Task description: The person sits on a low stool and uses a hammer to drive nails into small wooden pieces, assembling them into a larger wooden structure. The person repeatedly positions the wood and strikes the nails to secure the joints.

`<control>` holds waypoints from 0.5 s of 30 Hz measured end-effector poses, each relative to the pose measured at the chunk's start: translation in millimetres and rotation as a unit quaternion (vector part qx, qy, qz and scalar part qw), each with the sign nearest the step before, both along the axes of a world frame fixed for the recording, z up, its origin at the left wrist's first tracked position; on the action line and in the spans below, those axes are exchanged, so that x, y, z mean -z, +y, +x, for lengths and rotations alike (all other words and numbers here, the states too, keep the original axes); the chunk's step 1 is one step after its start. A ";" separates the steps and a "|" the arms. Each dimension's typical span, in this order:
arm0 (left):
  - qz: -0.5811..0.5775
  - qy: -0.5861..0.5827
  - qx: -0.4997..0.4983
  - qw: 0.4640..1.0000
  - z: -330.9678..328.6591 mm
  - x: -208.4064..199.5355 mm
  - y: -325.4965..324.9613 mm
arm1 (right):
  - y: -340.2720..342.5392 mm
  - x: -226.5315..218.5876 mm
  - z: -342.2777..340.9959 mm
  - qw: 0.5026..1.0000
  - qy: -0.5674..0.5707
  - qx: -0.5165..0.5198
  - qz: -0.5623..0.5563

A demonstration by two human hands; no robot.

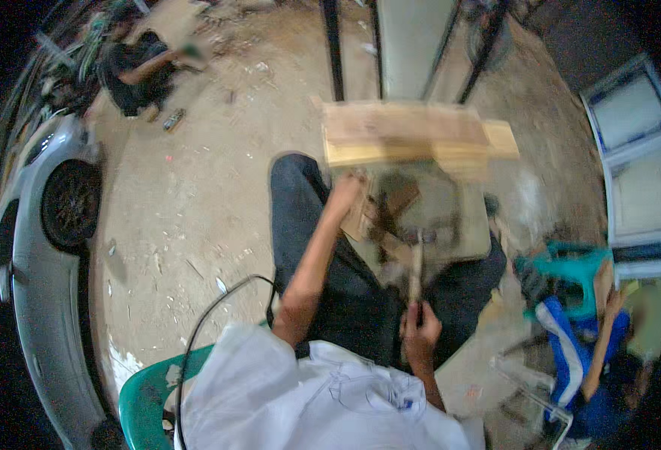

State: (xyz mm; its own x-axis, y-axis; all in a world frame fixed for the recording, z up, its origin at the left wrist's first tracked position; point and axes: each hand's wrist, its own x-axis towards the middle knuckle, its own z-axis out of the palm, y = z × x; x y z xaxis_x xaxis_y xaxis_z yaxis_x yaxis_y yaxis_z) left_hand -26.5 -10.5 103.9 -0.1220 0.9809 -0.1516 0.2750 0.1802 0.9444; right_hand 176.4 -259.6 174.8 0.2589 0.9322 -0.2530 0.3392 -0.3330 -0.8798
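Note:
My right hand (422,328) is wrapped round the pale wooden handle of a hammer (416,274). The hammer points away from me, and its head is blurred over the work surface (469,225) before my knees. Farther off and to the left, my left hand (349,191) is closed at the upper end of a small wooden piece (356,219); motion smears the fingertips. Between the hands lie other brown wooden pieces (401,199), too blurred to tell apart. Light wooden boards (405,135) rest at the far side of the work surface.
A silver car (53,300) stands at the left. One person (139,71) crouches at the far left; another (600,352) sits at the right beside a green plastic stool (570,274). A black cable (195,330) loops by my green chair (139,394). Scraps litter the floor.

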 end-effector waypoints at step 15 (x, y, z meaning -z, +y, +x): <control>-0.053 0.372 0.170 0.911 35.5 -28.5 -31.7 | -25.8 -38.4 2.5 0.991 -0.126 0.032 -0.022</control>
